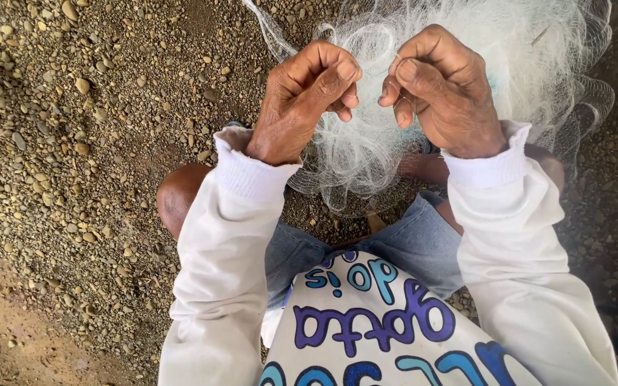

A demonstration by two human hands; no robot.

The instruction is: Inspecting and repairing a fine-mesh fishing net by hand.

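In the head view, the left hand [305, 100] is curled nearly closed, thumb pressed against the side of the forefinger, pinching a thin strand of the white fishing net [466, 50] between them. The right hand [441, 89] sits just beside it, its fingers folded in and thumb tip set against the forefinger, gripping the same fine mesh; a taut bit of line runs across the small gap between the two hands. The fishing net is a pale, nearly see-through heap of monofilament that lies bunched over the person's knees and spreads toward the upper right of the frame, with a loose tuft hanging below the hands and between the legs. Both wrists come out of long white sleeves [223, 264] with ribbed cuffs. Below the hands show blue denim shorts [409, 246] and the front of a white shirt [366, 329] printed in blue and purple lettering. One bare knee [177, 196] juts out to the left, under the left forearm, while the other knee is mostly covered by the net and the right cuff. The ground around is coarse gravel [94, 107] of small brown and grey pebbles, giving way to a patch of bare sandy earth [8, 329] at the lower left corner.
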